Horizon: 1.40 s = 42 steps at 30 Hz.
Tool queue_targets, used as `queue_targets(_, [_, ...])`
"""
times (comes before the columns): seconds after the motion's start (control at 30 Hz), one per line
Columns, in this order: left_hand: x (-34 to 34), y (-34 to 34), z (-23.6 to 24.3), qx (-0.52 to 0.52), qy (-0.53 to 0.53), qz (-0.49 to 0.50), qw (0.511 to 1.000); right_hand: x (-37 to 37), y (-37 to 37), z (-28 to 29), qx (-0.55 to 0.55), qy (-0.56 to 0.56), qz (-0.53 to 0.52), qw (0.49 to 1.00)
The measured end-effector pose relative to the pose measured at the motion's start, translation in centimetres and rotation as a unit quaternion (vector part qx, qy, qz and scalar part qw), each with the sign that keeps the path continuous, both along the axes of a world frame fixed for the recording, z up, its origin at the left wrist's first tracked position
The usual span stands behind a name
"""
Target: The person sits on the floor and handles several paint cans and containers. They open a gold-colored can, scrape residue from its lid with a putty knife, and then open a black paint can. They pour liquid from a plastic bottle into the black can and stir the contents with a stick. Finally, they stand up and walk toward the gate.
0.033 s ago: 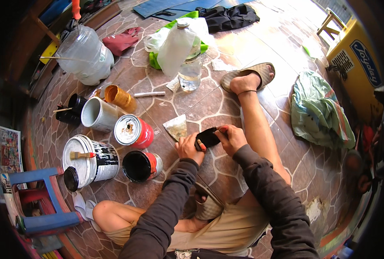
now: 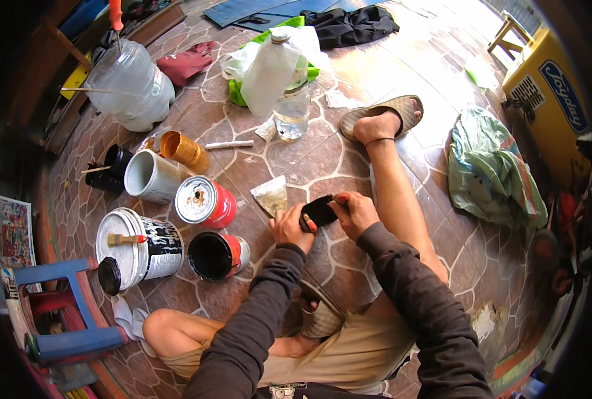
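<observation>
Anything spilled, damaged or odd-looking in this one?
Yes: at lower right, a rough, pale patch breaks the brown stone-patterned floor, so it looks chipped there. The round white top of the red cylindrical can is also stained brown.

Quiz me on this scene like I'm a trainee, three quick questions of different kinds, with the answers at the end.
1. Where does the paintbrush lie? A: on the floor; B: on the white bucket; C: inside a can.
2. True or false: the left hand is empty.
3. Fill in: the inside of the open can just right of the white bucket is coloured ____.

Key: 1. B. 2. False; it holds a black object. 3. Black.
</observation>
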State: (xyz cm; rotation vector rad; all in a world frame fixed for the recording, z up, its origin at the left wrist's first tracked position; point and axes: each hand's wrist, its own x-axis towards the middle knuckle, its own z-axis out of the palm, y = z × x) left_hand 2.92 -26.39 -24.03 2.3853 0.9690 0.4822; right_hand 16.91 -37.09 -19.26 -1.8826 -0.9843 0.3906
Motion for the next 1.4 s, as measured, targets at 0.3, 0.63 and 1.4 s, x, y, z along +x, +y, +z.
queue_targets(0.3, [0.4,0.7,0.4,0.013,0.023,-0.018,0.999,-0.8,0.5,0.4,0.04,-0.058,-0.001,0.998])
queue_targets(0.63, [0.1,0.8,-0.1,0.016,0.011,-0.028,0.999,-1.2,-0.4,1.8,0.032,-0.097,0.011,0.995])
queue_targets(1.4, [0.0,1.2,-0.5,0.012,0.007,-0.039,0.999,-0.7,0.5,4.6,-0.032,-0.057,0.178,0.982])
